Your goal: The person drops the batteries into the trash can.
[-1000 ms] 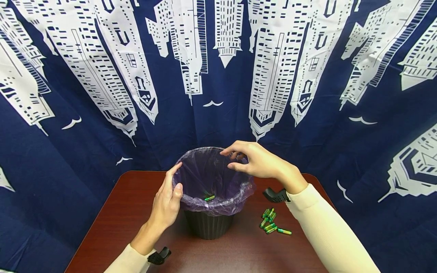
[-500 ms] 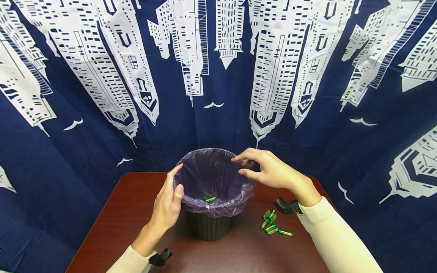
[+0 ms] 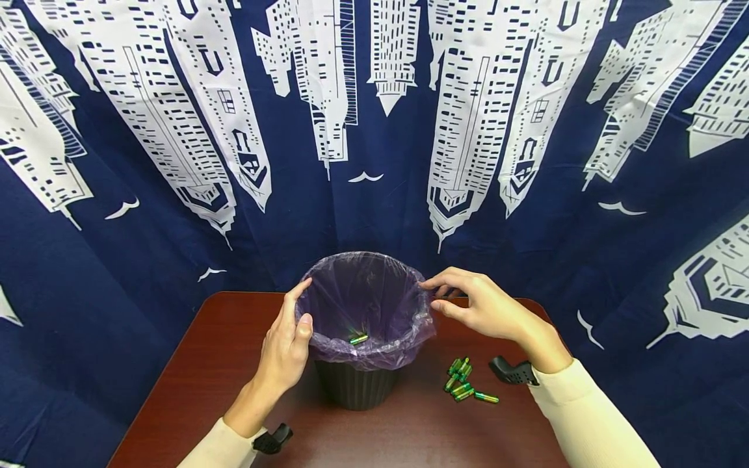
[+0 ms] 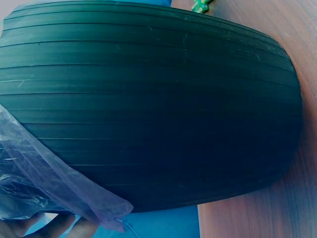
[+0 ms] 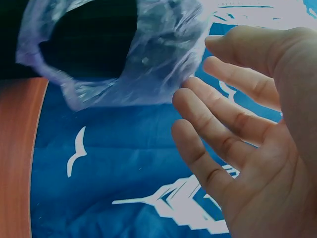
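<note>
A black ribbed trash can [image 3: 358, 387] stands on the table, lined with a translucent purple bag [image 3: 404, 348] folded over its rim. Inside lies a green-gold battery [image 3: 359, 339]. My left hand [image 3: 287, 351] rests against the can's left side, index finger and thumb extended along the rim; the fingers [image 4: 54, 227] show below the liner in the left wrist view. My right hand [image 3: 482, 305] holds nothing, its fingers loosely bent at the right rim. In the right wrist view, the fingertips [image 5: 184, 96] are right at the liner's edge. Several green-gold batteries [image 3: 462, 380] lie right of the can.
The reddish-brown wooden table [image 3: 199, 370] ends just behind the can. A dark blue curtain [image 3: 363, 214] with white buildings hangs behind and around it. Each wrist wears a black band.
My right hand has moved right and down, from over the can's opening to its right rim. The left hand and the batteries stay in place.
</note>
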### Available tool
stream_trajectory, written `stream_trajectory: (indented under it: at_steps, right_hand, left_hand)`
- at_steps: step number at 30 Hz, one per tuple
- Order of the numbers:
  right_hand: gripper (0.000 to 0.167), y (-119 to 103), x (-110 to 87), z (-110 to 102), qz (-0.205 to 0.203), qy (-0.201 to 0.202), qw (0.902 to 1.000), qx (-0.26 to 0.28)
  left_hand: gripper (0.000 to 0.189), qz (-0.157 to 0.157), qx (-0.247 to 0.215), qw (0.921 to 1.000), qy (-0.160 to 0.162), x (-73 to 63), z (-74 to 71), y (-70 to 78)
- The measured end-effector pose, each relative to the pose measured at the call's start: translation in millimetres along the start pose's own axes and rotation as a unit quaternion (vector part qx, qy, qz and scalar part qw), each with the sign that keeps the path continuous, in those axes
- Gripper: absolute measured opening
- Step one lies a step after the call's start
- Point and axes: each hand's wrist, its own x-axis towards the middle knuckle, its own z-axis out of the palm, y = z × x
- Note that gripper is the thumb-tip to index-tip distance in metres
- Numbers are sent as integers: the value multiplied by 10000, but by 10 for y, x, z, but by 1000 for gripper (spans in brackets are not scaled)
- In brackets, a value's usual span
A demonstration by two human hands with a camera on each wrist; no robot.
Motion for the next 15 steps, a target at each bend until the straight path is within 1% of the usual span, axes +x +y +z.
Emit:
stream_trajectory:
  at_steps: [5, 8, 15]
  right_hand:
    - [39, 113, -142, 40, 224, -4, 9997, 94]
    - [38, 176, -226, 67, 344, -24, 9993, 122]
    - [35, 320, -441, 143, 568, 16, 9983, 161]
  left_hand:
    - [75, -6, -29, 10000, 14, 2, 13, -1]
    - [76, -20, -26, 10000, 35, 2, 14, -3]
    - [74, -42, -57, 10000, -25, -10, 15, -11]
